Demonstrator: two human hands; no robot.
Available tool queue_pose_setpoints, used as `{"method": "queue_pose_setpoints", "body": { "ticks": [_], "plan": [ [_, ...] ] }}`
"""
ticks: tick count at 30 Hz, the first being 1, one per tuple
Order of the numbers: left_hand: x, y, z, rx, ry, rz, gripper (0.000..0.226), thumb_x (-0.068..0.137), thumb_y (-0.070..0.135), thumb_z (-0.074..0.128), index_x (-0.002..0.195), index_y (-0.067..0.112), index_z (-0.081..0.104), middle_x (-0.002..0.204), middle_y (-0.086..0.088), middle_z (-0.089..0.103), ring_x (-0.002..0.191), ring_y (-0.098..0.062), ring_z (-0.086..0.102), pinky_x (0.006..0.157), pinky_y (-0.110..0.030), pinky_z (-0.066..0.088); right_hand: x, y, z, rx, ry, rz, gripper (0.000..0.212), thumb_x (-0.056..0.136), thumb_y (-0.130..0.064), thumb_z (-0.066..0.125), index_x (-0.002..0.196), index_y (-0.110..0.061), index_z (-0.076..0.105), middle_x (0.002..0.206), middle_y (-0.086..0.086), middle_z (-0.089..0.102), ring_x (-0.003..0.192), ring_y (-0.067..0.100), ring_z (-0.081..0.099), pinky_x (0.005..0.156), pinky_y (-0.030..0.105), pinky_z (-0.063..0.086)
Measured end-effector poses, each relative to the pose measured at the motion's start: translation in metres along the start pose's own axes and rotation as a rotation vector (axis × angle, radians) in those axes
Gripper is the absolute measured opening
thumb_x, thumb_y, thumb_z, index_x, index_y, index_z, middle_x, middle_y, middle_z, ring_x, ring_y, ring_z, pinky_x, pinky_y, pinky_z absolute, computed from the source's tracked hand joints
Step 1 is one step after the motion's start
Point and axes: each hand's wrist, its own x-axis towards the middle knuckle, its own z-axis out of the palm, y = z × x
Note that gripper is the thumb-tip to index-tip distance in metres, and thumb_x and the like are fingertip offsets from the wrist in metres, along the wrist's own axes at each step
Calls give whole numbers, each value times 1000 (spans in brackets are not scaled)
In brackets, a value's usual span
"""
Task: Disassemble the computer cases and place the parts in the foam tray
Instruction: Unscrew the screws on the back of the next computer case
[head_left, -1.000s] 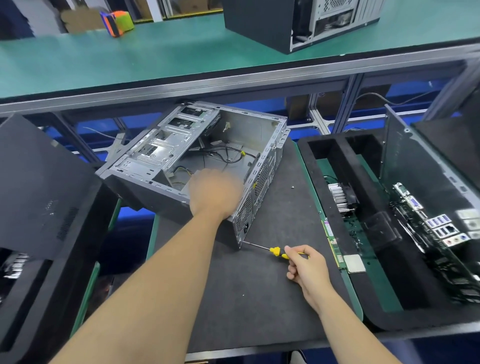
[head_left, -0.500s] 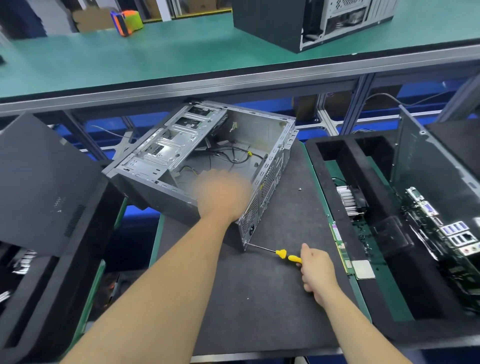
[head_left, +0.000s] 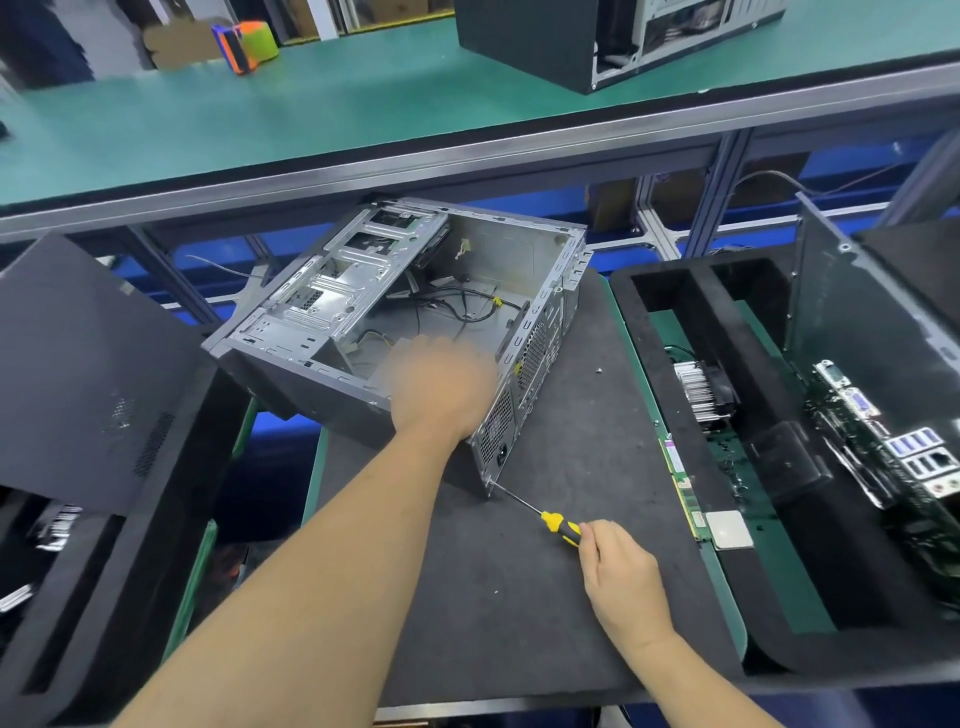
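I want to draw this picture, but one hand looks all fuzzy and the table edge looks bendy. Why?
In the head view, the left hand on the computer case is smeared by motion blur, while the right hand and its screwdriver look sharp; also in the head view, the wide-angle lens curves the shelf edge, and the light is even with no strong glare.

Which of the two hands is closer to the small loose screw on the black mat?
Left. The left hand rests at the open case's near edge, beside the screw. The right hand holds the screwdriver farther toward the person.
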Motion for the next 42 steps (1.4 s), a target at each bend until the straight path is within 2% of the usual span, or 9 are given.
{"method": "queue_pose_setpoints", "body": {
  "ticks": [3,8,13,15,18,22,30,36,42],
  "plan": [
    [-1,0,-2,-13,-10,0,49,99,45,25,111,23,66,127,-1,61,131,-24,39,118,-55,20,8,1,0,133,-55,222,35,101,-20,54,67,-18,49,60,-5,48,55,21,44,52,33,38],
    [-1,-1,-3,-28,-10,-1,49,99,45,26,112,23,67,127,-1,61,132,-23,38,119,-54,19,42,0,-12,950,-86,925,31,94,-24,70,68,-12,56,59,5,49,50,19,41,42,25,32],
    [0,-1,-3,-26,-3,-5,49,99,45,25,109,24,67,125,0,61,129,-23,40,118,-53,21,67,-6,-18,1014,-212,1301,21,99,-28,55,84,-13,53,53,2,39,38,13,28,37,15,21],
    [-1,-1,-3,-25,1,-5,49,98,45,25,109,24,68,124,0,62,129,-23,40,118,-53,22,67,-9,-11,890,-130,1287,31,101,-33,44,78,-13,48,53,2,34,39,14,24,39,18,22],
    [0,-1,-2,-11,8,0,50,100,45,25,112,23,68,124,0,62,128,-23,41,117,-53,22,50,-19,6,507,121,1005,51,105,-31,37,60,-10,45,56,5,48,60,31,47,57,37,41],
    [1,1,0,13,-1,4,49,101,44,25,114,21,67,124,-1,61,129,-24,41,117,-54,22,35,-16,13,399,193,837,55,107,-30,32,57,-10,43,58,6,54,75,35,48,71,40,33],
    [2,-10,-2,-14,1,20,48,100,46,25,105,23,67,117,2,62,128,-23,40,118,-54,22,13,-14,18,325,182,361,41,102,-8,48,66,-22,33,56,-7,31,55,15,30,57,39,22],
    [1,-10,-5,-46,15,0,47,98,47,30,109,26,70,119,2,63,127,-21,42,119,-51,23,32,-7,13,442,65,658,39,103,-23,43,65,-13,42,57,-5,38,60,24,37,55,37,30],
    [-1,-5,-6,-47,5,-15,45,97,44,28,105,24,68,118,2,62,125,-19,43,117,-51,24,51,16,-9,956,-207,857,23,100,-21,60,78,-12,55,68,5,44,49,16,37,44,25,27]
  ]
}}
